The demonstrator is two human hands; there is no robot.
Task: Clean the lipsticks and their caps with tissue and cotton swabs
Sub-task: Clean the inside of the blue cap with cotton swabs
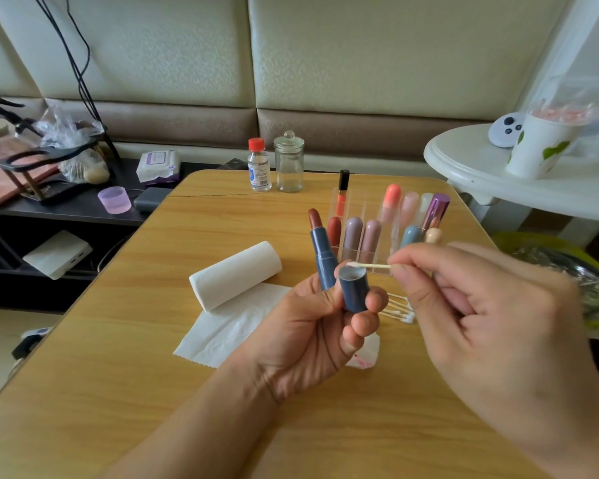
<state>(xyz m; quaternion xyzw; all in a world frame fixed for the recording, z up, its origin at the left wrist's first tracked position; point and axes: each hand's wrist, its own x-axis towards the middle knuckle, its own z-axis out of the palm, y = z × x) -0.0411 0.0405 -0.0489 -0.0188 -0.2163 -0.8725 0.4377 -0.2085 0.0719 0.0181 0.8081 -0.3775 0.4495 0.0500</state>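
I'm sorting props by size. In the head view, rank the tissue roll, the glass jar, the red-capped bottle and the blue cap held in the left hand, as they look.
1. tissue roll
2. glass jar
3. red-capped bottle
4. blue cap, nearest the camera, so its true size is unsure.

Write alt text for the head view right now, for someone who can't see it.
Over a wooden table, the left hand grips an open blue lipstick and its blue cap, while the right hand pinches a cotton swab at the cap's mouth. Behind lie a tissue roll, spare swabs and a clear organizer of lipsticks.
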